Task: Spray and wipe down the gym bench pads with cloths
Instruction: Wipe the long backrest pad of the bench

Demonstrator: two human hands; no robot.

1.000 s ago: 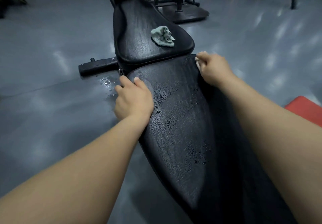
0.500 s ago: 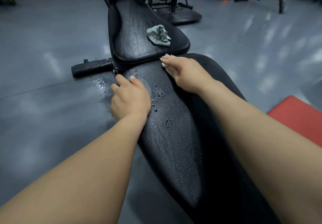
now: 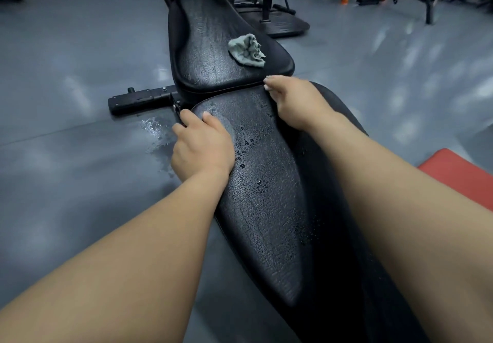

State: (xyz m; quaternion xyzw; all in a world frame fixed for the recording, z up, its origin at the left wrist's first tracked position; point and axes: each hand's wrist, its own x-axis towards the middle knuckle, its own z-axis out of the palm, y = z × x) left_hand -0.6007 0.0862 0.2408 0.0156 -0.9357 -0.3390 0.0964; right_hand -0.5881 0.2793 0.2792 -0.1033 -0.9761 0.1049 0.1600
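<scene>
Droplets (image 3: 250, 153) beaded the near pad (image 3: 266, 222), thickest just beside the left hand (image 3: 202, 147), whose fingers stayed curled over the pad's left edge. The right hand (image 3: 296, 105) had swept from the right edge to the middle of the pad's far end, fingers bunched; whether a cloth lay under it I could not tell. The far strip seemed wiped, the wet middle not yet. A grey cloth (image 3: 246, 50) lay crumpled on the far pad (image 3: 208, 57); spray spotted the floor (image 3: 153, 127).
</scene>
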